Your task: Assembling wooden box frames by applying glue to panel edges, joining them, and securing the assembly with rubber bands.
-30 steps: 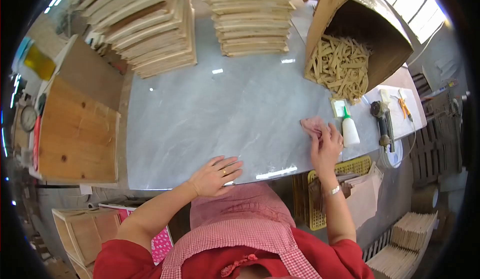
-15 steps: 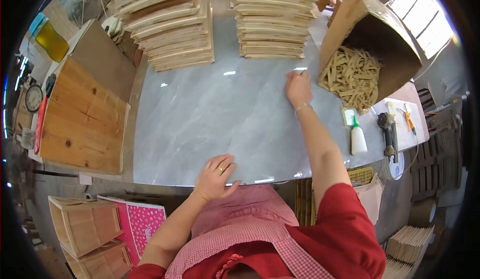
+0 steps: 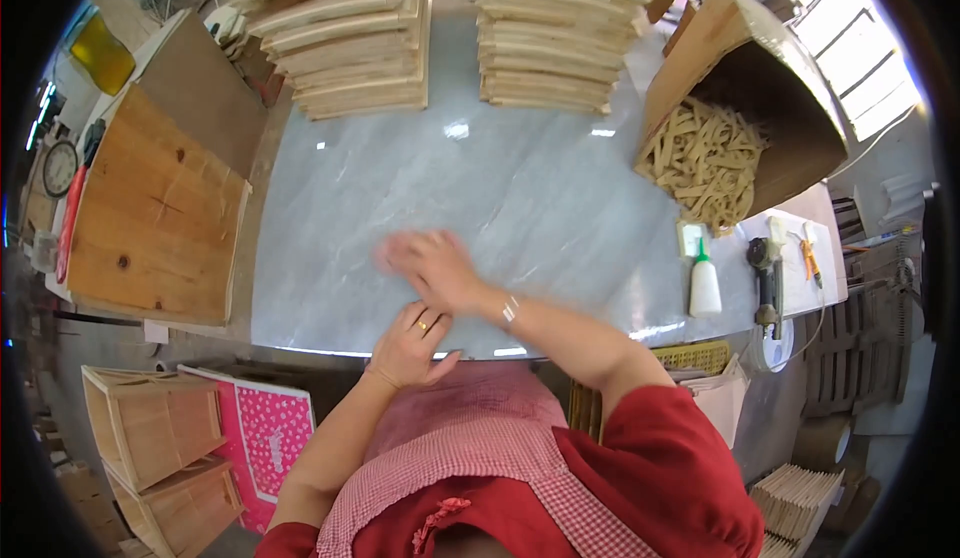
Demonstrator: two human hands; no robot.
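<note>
My left hand point(image 3: 412, 346), with a ring on one finger, rests at the near edge of the grey marbled tabletop point(image 3: 350, 198). Its fingers lie loosely stretched, the thumb stands apart, and nothing is in it. Just beyond it my right hand point(image 3: 437, 270) is low over the tabletop, its wrist crossing close to the left fingertips. Motion smears the right fingers, so their shape is unclear; no object shows in them. Two tall stacks of light wooden pieces, a left stack point(image 3: 365, 63) and a right stack point(image 3: 545, 53), stand at the far side of the table.
A tipped cardboard box point(image 3: 745, 18) spills tan strips point(image 3: 710, 163) at the right. Near it are a white glue bottle point(image 3: 705, 286) with a green nozzle, a dark power tool point(image 3: 765, 283) and orange-handled pliers point(image 3: 810, 261). A wooden panel point(image 3: 155, 218) borders the left side.
My right hand has swept from the far right of the tabletop leftward and nearer, to just beyond my left hand. The left hand has stayed at the near edge. The view has shifted slightly.
</note>
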